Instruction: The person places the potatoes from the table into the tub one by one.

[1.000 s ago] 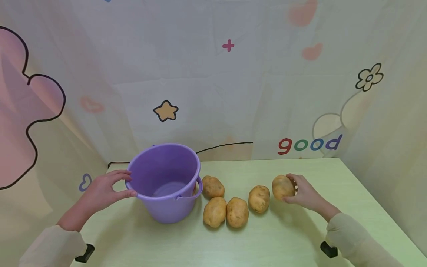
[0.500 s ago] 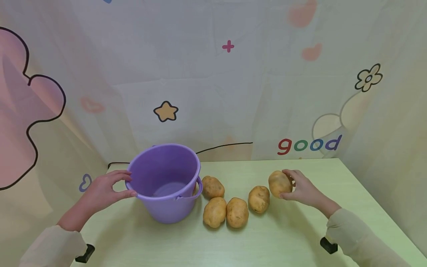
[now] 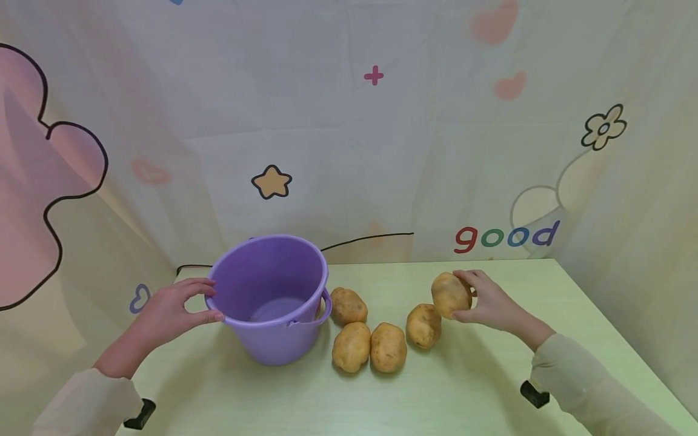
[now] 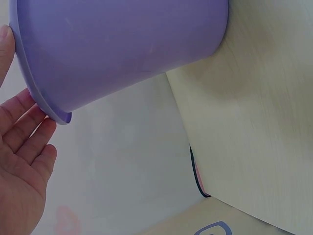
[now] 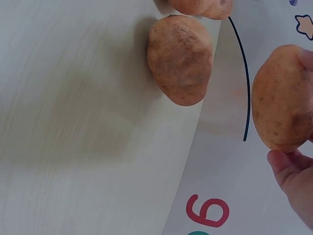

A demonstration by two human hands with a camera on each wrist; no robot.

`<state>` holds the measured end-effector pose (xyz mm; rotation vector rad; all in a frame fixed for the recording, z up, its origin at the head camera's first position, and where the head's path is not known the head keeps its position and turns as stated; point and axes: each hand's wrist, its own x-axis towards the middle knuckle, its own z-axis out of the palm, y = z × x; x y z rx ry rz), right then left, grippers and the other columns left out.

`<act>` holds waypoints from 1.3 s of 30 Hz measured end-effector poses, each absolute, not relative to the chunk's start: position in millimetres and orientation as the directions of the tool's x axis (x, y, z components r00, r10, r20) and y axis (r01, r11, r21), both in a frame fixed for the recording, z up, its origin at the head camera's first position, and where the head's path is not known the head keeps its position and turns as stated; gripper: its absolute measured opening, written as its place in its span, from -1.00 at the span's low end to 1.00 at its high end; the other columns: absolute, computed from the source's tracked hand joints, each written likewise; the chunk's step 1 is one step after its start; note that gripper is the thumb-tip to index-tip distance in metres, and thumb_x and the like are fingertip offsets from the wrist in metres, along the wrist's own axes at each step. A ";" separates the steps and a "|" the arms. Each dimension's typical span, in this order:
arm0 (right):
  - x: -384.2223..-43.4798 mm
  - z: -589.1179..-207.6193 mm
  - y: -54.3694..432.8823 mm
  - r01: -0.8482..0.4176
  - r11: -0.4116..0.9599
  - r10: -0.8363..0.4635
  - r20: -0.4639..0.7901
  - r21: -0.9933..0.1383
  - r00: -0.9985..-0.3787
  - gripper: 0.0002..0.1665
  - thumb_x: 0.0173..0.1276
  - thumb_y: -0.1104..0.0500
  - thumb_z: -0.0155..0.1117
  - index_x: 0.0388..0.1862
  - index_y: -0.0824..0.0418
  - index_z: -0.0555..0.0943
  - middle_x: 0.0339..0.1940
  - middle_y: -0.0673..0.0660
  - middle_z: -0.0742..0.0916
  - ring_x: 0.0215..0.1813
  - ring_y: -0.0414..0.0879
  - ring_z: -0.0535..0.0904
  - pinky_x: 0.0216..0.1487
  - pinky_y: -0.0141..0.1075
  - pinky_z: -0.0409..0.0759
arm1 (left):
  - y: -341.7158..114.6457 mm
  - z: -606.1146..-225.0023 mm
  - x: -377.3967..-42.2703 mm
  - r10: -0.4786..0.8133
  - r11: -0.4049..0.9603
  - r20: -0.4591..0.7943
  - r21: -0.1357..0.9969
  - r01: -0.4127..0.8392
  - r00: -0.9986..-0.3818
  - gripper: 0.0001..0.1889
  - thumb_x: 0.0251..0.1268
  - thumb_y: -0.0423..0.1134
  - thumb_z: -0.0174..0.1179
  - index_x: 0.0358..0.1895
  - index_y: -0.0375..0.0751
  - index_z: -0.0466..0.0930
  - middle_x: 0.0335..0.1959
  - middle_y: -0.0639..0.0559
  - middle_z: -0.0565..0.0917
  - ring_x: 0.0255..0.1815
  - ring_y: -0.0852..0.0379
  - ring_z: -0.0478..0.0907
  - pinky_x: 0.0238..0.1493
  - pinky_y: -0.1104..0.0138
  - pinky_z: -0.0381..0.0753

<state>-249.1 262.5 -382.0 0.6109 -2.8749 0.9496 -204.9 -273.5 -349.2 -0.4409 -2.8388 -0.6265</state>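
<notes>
A purple bucket (image 3: 272,333) stands on the table, its mouth facing up. My left hand (image 3: 171,312) holds the near-left rim with thumb and fingers; in the left wrist view the fingertips (image 4: 36,110) touch the outer edge. My right hand (image 3: 493,306) grips a potato (image 3: 451,295) above the table, right of the others. In the right wrist view, fingers hold the raised potato (image 5: 282,100) from the side, and part of the hand is cut off. The nearest potato (image 3: 423,326) lies on the table just below and left of the held one.
Between bucket and right hand, more potatoes (image 3: 388,347) lie on the light table (image 3: 349,402). The bucket's handle (image 3: 319,315) hangs on its right side, with a brown patch behind it. A printed curtain (image 3: 349,151) hangs at the table's back edge.
My right hand has moved left and up with the potato, away from where it was near the table. My left hand and the bucket have stayed put.
</notes>
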 end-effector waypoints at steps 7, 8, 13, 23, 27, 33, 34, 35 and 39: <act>-249.4 -374.2 253.8 -0.406 0.724 -0.378 0.171 -0.558 -0.910 -0.10 -0.09 0.12 0.42 0.20 0.38 0.24 0.06 0.35 0.39 -0.01 0.14 0.39 -0.07 0.00 0.49 | -274.3 -350.2 -205.8 0.236 0.868 0.251 0.379 0.319 -0.939 -0.37 -0.18 0.21 0.26 -0.10 -0.21 0.56 0.05 -0.12 0.52 0.10 -0.18 0.38 -0.10 -0.01 0.42; -249.7 -372.9 252.1 -0.413 0.722 -0.384 0.175 -0.555 -0.906 -0.10 -0.10 0.12 0.43 0.20 0.38 0.24 0.07 0.35 0.39 0.00 0.14 0.39 -0.06 0.01 0.48 | -274.3 -350.3 -205.8 0.237 0.869 0.249 0.379 0.319 -0.939 -0.37 -0.17 0.22 0.26 -0.10 -0.22 0.56 0.05 -0.12 0.52 0.11 -0.18 0.38 -0.10 -0.01 0.42; -250.3 -364.5 243.4 -0.445 0.718 -0.414 0.185 -0.536 -0.891 -0.12 -0.10 0.12 0.41 0.20 0.38 0.26 0.06 0.33 0.40 0.00 0.14 0.39 -0.08 0.00 0.48 | -273.9 -350.0 -205.6 0.244 0.865 0.253 0.380 0.328 -0.936 -0.39 -0.17 0.20 0.26 -0.12 -0.22 0.56 0.05 -0.13 0.52 0.10 -0.19 0.39 -0.10 -0.02 0.42; -254.3 -350.9 227.0 -0.497 0.708 -0.463 0.202 -0.501 -0.863 -0.15 -0.11 0.14 0.40 0.18 0.35 0.29 0.06 0.24 0.42 0.00 0.06 0.41 -0.05 -0.02 0.48 | -274.7 -351.9 -206.1 0.247 0.866 0.264 0.371 0.334 -0.932 -0.42 -0.16 0.18 0.27 -0.14 -0.22 0.57 0.04 -0.13 0.53 0.10 -0.18 0.39 -0.09 -0.02 0.41; -256.0 -346.6 222.5 -0.525 0.700 -0.487 0.215 -0.484 -0.847 -0.16 -0.11 0.12 0.40 0.17 0.35 0.31 0.03 0.23 0.44 -0.02 0.04 0.41 -0.06 -0.04 0.46 | -274.8 -351.5 -206.2 0.244 0.867 0.259 0.373 0.330 -0.935 -0.42 -0.16 0.18 0.27 -0.14 -0.21 0.57 0.04 -0.13 0.53 0.10 -0.19 0.39 -0.09 -0.02 0.41; -256.6 -340.1 217.8 -0.551 0.691 -0.515 0.216 -0.468 -0.830 -0.15 -0.10 0.08 0.40 0.17 0.36 0.30 0.04 0.25 0.45 -0.02 0.04 0.41 -0.09 -0.07 0.46 | -274.3 -351.0 -205.5 0.243 0.868 0.256 0.373 0.328 -0.936 -0.42 -0.15 0.18 0.27 -0.14 -0.22 0.57 0.04 -0.13 0.53 0.10 -0.19 0.39 -0.10 -0.01 0.42; -256.9 -339.4 216.9 -0.552 0.691 -0.517 0.216 -0.467 -0.828 -0.15 -0.10 0.08 0.40 0.18 0.37 0.30 0.05 0.25 0.45 -0.02 0.05 0.41 -0.08 -0.06 0.46 | -274.2 -351.2 -205.6 0.244 0.868 0.258 0.371 0.329 -0.935 -0.42 -0.15 0.18 0.27 -0.15 -0.22 0.57 0.04 -0.13 0.53 0.10 -0.19 0.39 -0.10 -0.01 0.42; -257.2 -338.6 216.1 -0.553 0.691 -0.519 0.213 -0.466 -0.828 -0.15 -0.09 0.08 0.39 0.18 0.37 0.30 0.06 0.26 0.44 -0.01 0.05 0.41 -0.08 -0.06 0.46 | -274.2 -351.2 -205.7 0.245 0.868 0.260 0.370 0.331 -0.934 -0.43 -0.15 0.18 0.27 -0.15 -0.22 0.57 0.04 -0.13 0.53 0.10 -0.18 0.39 -0.09 -0.01 0.42; -257.9 -336.3 212.2 -0.564 0.691 -0.533 0.208 -0.452 -0.820 -0.14 -0.09 0.08 0.39 0.19 0.37 0.30 0.08 0.28 0.44 0.02 0.08 0.40 -0.05 -0.02 0.44 | -274.7 -351.7 -205.8 0.243 0.868 0.260 0.372 0.330 -0.934 -0.43 -0.16 0.18 0.27 -0.15 -0.21 0.57 0.04 -0.13 0.53 0.10 -0.19 0.39 -0.09 -0.02 0.42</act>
